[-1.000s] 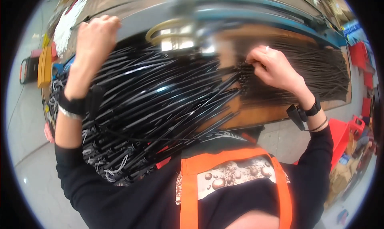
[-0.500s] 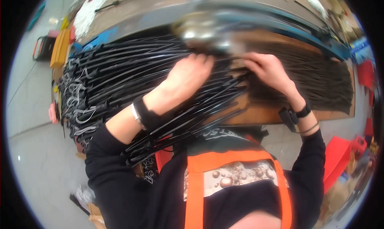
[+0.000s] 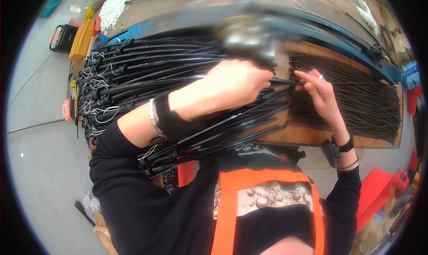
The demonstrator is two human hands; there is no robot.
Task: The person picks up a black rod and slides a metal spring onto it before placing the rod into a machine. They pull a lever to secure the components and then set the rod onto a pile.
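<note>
My left hand point(image 3: 243, 79) is closed around a slim black rod point(image 3: 285, 81) that sticks out to the right of its fist. At that rod's right end, my right hand point(image 3: 317, 89) pinches with thumb and fingertips. Beneath my left arm lies a wide pile of long black rods point(image 3: 151, 59), with pale thin loops point(image 3: 104, 114) at their left ends. Right of the pile, under and beyond my right hand, thin dark brown rods point(image 3: 356, 94) lie in a dense bundle. Just beyond my hands stands a machine with a shiny metal head point(image 3: 247, 41), blurred.
A blue metal bar point(image 3: 352, 50) runs across the back right, above the brown board point(image 3: 307, 134). Red bins point(image 3: 379, 195) stand at the lower right. An orange-yellow box point(image 3: 81, 40) and a black case point(image 3: 62, 39) are at the far left.
Both hands have come away from the metal head, toward me and to the right. The black rod now shows stretched between them. The whole view has shifted slightly.
</note>
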